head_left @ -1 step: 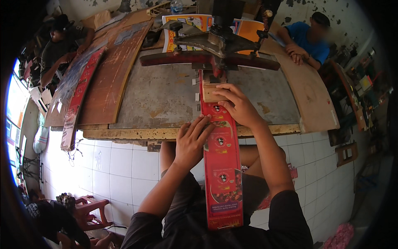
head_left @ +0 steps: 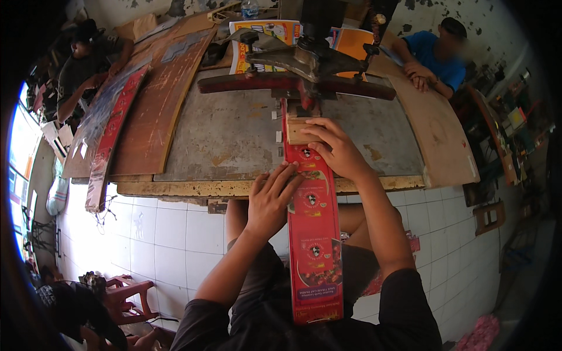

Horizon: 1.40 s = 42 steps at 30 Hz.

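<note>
Red printed cardboard strips (head_left: 310, 234) lie in a long stack from the person's lap up onto the grey worktop (head_left: 234, 140), their far end under the dark metal machine (head_left: 304, 70). Left hand (head_left: 270, 196) presses flat on the stack's left edge at the worktop rim. Right hand (head_left: 336, 151) rests spread over the stack and a small wooden block (head_left: 297, 130).

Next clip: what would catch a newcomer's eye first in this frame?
The long red printed strip, running from the person's lap up across the worn grey tabletop to the dark metal machine at its far edge. The left hand presses flat on the strip at the table's near edge, while the right hand rests further up by a small wooden block. Another person in a blue shirt leans at the far right corner.
</note>
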Tool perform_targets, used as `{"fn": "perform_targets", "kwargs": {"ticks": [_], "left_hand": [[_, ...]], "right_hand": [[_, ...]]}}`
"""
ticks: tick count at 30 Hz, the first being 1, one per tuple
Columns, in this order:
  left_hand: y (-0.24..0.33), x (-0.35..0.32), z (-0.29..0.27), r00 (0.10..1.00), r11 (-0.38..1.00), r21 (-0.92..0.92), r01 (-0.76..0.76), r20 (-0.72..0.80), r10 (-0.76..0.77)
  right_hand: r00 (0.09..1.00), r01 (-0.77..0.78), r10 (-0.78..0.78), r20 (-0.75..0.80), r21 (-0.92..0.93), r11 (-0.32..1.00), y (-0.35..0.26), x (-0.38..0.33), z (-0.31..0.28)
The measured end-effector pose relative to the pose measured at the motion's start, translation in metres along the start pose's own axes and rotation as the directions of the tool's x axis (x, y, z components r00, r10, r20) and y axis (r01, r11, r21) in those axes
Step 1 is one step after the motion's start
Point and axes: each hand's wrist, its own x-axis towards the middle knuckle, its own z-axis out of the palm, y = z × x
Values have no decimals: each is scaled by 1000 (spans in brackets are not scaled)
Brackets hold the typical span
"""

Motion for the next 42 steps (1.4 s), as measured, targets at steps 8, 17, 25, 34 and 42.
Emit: {"fn": "perform_targets", "kwargs": {"ticks": [8,17,25,34,42], "left_hand": [[0,-1,1,1000,1000,-22,5,-17,-5],[-1,-2,1,1000,999,-54,2,-4,-2],[-2,2,-11,998,996,-82,-15,66,21],[-77,50,-63,947,915,-401,-38,277,161],[-116,107,-9,966,989,-107,-98,231,120]], "right_hand": [[995,63,-76,-69,-178,982,3,1,-1],[990,76,-101,-99,-234,969,3,4,2],[987,82,-121,-107,-315,945,-2,2,3],[985,89,-134,-106,-347,934,-6,1,4],[986,91,-135,-101,-357,930,-2,0,3]]}}
